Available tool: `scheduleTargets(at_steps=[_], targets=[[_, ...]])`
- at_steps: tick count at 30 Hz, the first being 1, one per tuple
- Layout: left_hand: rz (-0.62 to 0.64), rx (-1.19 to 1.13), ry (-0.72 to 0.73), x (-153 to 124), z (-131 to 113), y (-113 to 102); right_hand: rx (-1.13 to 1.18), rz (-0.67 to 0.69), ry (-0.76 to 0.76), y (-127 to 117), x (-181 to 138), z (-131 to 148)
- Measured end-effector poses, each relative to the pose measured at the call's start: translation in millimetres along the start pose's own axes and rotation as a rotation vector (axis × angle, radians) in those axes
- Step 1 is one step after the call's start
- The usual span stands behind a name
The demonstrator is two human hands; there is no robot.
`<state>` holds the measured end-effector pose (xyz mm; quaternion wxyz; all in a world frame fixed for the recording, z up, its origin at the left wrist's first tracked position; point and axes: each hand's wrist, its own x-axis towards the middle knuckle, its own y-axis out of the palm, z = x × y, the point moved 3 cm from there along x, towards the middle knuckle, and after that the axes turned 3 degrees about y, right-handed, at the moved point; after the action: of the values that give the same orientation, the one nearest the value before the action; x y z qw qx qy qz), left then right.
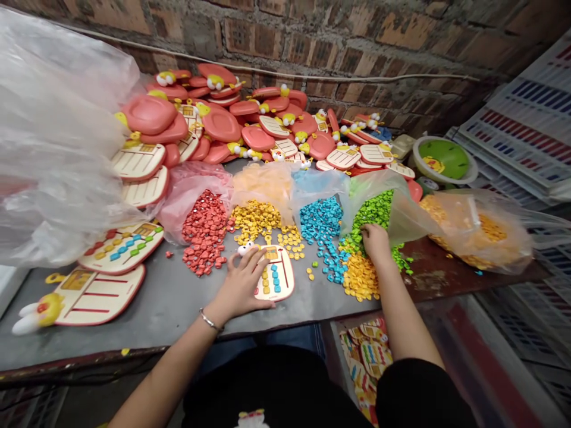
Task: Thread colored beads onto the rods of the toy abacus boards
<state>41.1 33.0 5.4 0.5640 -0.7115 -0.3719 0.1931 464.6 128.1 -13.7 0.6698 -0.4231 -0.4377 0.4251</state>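
My left hand (243, 279) lies over a cream toy board (288, 276) with a duck-like head, thumb at its near edge and fingers across its left side. Rows of yellow and blue pieces sit on that board; its left part is hidden under my hand. My right hand (375, 241) reaches into the heap of green pieces (375, 208) with its fingers curled together. What its fingertips hold, if anything, is too small to make out. Close by that hand lie a yellow heap (360, 276) and blue pieces (321, 220).
Red pieces (205, 229) and more yellow pieces (256, 220) spill from bags. Stacked toy boards (265, 138) line the brick wall. At left are a bare-slotted board (96, 297), a filled board (122, 246) and a big plastic bag (57, 137). A green-lined bowl (455, 157) stands right.
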Motion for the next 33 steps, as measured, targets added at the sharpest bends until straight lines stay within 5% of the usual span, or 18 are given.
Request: scheduleTargets(at_steps=[6,10,15,18,24,30,33], targets=[[0.017,0.001,0.013,-1,0,0,0.273,-0.279,-0.006,-23,-12,16],[0.021,-0.01,0.02,-1,1,0,0.564,-0.447,-0.061,-46,-51,67],[0.014,-0.003,0.017,-2,1,1,0.776,-0.042,-0.38,-26,-90,178],[0.014,0.008,0.015,-2,1,2,0.722,0.091,-0.564,0,-94,216],[0.015,0.001,0.009,-2,0,3,0.644,0.23,-0.707,23,-89,214],[0.003,-0.003,-0.002,-1,0,2,0.694,0.477,-0.697,2,-91,208],[0.005,-0.003,-0.001,-2,0,1,0.851,0.591,-0.552,-8,-88,206]])
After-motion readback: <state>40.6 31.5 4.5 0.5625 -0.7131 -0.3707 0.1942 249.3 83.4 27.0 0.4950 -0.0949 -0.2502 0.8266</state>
